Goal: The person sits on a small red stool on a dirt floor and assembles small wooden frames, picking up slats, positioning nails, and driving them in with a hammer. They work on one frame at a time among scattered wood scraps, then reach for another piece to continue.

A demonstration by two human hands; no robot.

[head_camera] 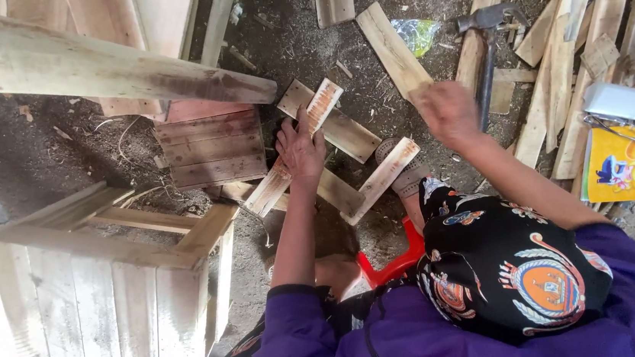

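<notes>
My left hand (300, 151) grips a pale wooden slat (320, 108) that lies slanted across other short boards (344, 132) on the dirt floor. My right hand (447, 110) is blurred, with curled fingers at the near end of a longer plank (392, 46). Whether it grips that plank is unclear. A claw hammer (489, 19) lies just right of this hand, its dark handle pointing toward me. Another short slat (381, 178) rests by my sandalled foot (408, 180).
A small slatted wooden panel (212, 148) lies left of my left hand. A wooden crate frame (98, 297) stands at lower left, under a thick beam (93, 68). Loose planks (566, 49) pile up at right near a yellow printed bag (634, 166). A red stool (394, 265) is beneath me.
</notes>
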